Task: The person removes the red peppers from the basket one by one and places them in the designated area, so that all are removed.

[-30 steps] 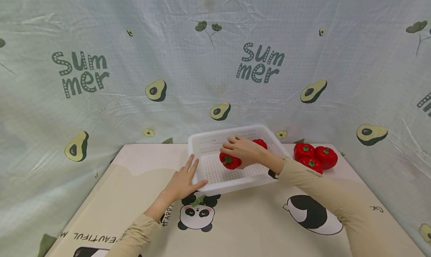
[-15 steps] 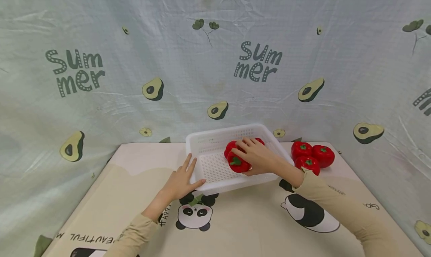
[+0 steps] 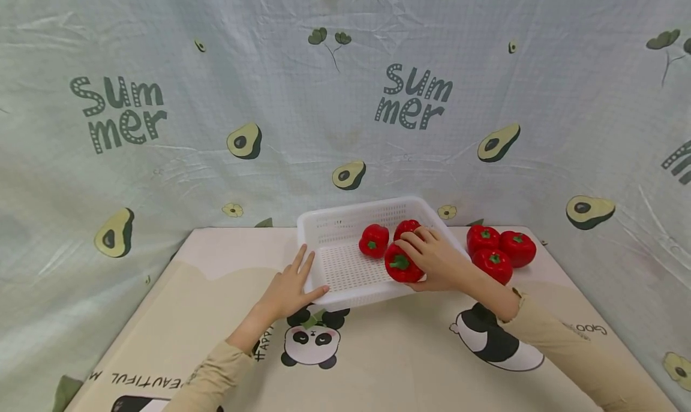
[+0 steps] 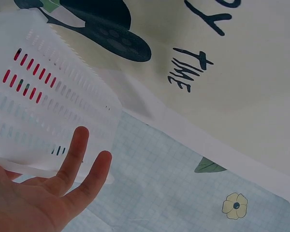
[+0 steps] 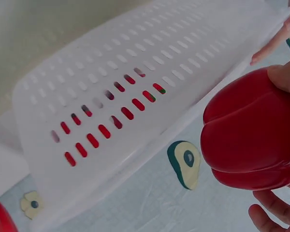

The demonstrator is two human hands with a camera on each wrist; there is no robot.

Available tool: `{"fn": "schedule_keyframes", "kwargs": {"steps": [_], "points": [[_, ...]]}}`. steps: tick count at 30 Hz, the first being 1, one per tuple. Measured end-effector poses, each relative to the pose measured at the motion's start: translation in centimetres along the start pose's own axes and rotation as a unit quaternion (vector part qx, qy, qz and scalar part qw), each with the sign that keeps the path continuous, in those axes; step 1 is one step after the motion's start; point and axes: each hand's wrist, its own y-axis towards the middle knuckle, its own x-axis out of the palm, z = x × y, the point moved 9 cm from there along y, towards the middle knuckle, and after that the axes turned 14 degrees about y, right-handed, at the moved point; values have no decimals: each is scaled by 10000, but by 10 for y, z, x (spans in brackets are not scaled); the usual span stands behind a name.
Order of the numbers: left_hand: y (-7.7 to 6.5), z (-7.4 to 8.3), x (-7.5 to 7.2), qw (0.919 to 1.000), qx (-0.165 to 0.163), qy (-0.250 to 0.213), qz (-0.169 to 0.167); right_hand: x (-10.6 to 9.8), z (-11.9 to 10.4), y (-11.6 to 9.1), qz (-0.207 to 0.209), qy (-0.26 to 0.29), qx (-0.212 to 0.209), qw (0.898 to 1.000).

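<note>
One red pepper (image 3: 402,264): overlapped the near rim of the white basket (image 3: 351,297), below and right of frame center, gripped by the curled fingers of the right hand (image 3: 442,262). Left hand (image 3: 286,289): rested on the basket's left side, with fingers straight and spread. Inside, saw two more peppers (image 3: 374,242); toward lower right, three others (image 3: 492,267).

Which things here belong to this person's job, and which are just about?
In the job:
right hand
held red pepper
left hand
white basket
two peppers inside
probably three peppers outside

Just about:
panda-print tabletop
avocado-print sheet
</note>
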Motion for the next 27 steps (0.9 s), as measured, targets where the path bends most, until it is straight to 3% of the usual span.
{"fn": "schedule_keyframes", "kwargs": {"steps": [15, 27], "points": [[1, -1, 0, 10000, 30, 35, 17, -25, 14, -46, 1040, 15, 529, 9932], [0, 0, 0, 9999, 64, 33, 78, -29, 28, -78, 1498, 287, 1143, 9817]]}}
